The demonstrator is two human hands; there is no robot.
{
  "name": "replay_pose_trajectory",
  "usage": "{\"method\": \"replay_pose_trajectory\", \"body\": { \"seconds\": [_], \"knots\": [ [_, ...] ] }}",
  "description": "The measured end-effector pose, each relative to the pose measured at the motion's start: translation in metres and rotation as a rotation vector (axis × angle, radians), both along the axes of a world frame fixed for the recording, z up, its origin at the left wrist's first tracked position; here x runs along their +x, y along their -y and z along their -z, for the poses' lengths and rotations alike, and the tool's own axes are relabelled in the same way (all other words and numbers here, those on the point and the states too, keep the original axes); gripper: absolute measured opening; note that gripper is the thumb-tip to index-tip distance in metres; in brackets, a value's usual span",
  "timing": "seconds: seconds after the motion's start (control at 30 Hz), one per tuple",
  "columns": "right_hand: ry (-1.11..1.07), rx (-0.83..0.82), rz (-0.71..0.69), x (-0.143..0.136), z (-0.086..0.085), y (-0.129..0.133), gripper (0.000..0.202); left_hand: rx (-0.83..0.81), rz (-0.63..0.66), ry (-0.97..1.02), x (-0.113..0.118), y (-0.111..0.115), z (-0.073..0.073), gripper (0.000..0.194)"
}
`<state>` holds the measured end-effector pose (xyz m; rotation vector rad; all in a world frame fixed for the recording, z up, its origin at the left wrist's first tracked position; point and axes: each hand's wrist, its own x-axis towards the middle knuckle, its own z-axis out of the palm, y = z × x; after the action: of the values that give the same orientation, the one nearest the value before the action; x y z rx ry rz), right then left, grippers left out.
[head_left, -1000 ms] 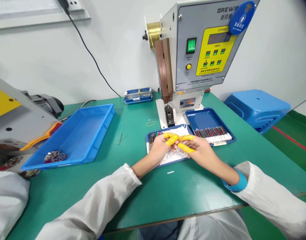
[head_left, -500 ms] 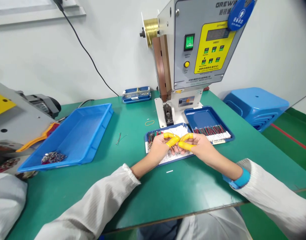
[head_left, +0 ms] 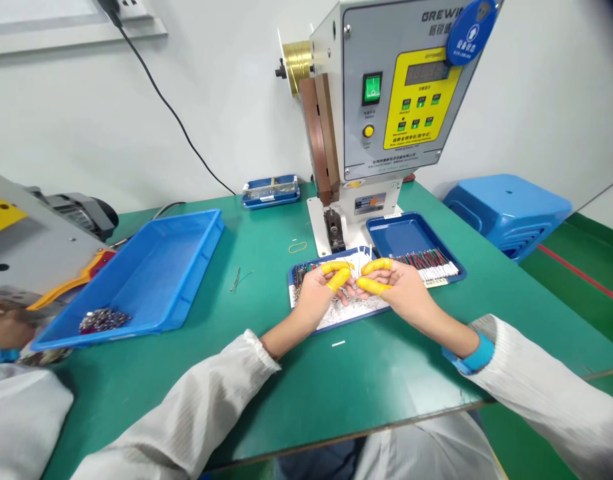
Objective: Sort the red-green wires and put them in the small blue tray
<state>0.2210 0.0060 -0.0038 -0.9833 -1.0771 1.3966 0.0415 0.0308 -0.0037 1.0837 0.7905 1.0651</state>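
Observation:
Both my hands are over a blue tray (head_left: 331, 327) filled with thin white tubes and dark, red and green wires at its left end. My left hand (head_left: 317, 293) has yellow-wrapped thumb and forefinger drawn together; what lies between them is too small to tell. Facing it, my right hand (head_left: 403, 285), also with yellow-wrapped fingertips, pinches a few thin white tubes (head_left: 357, 270) that poke up at its fingertips. A small gap separates the two hands. Just behind and right, a second blue tray (head_left: 396, 233) holds a row of red and dark wires with white ends (head_left: 439, 272).
A crimping machine (head_left: 366, 153) stands behind the trays. At left are a large blue bin (head_left: 161, 267) with metal parts, and a co-worker's hand (head_left: 9, 330). A rubber band (head_left: 297, 247), a loose wire (head_left: 236, 280) and a white tube piece (head_left: 339, 344) lie on the green table (head_left: 266, 400).
My fingertips, touching before, have parted slightly, and white tubes now show between them. A co-worker's hand has come into sight at the left edge. The view has shifted a little.

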Motion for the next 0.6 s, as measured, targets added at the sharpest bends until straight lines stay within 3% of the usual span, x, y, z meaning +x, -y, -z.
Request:
{"method": "replay_pose_trajectory", "body": {
  "seconds": [0.17, 0.6],
  "knots": [
    [-0.001, -0.008, 0.0, -0.0017, -0.0034, 0.0014, 0.041, 0.038, -0.06, 0.001, -0.0005, 0.0009, -0.0013, 0.035],
    [0.004, -0.016, -0.096, 0.0017, -0.0058, 0.002, 0.041, 0.046, 0.046, -0.101, -0.0011, -0.0011, 0.0049, 0.038]
  ]
}}
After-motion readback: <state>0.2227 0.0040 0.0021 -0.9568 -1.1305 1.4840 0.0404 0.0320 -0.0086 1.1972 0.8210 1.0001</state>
